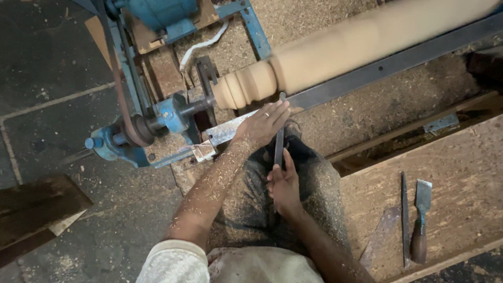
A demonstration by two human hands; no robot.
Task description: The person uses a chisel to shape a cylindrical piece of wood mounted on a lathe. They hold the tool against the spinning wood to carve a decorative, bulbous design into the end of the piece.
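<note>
Nearest us, our right hand (pixel 284 184) grips the chisel (pixel 279 144) low while our left hand (pixel 264 123) clamps it to the tool rest (pixel 367 73); we judge steady, light pressure against the spinning spindle (pixel 335 50) works best.

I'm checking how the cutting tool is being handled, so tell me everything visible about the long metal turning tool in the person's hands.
The long grey metal turning tool is a narrow, flat-looking bar, pointing away from the person, its tip at the pale turned wooden spindle near the beaded end. The left hand presses over its front part on the grey steel tool rest; the right hand grips its rear end, hiding any handle. Sawdust coats both forearms. Whether the tip actually touches the wood cannot be told.
</note>
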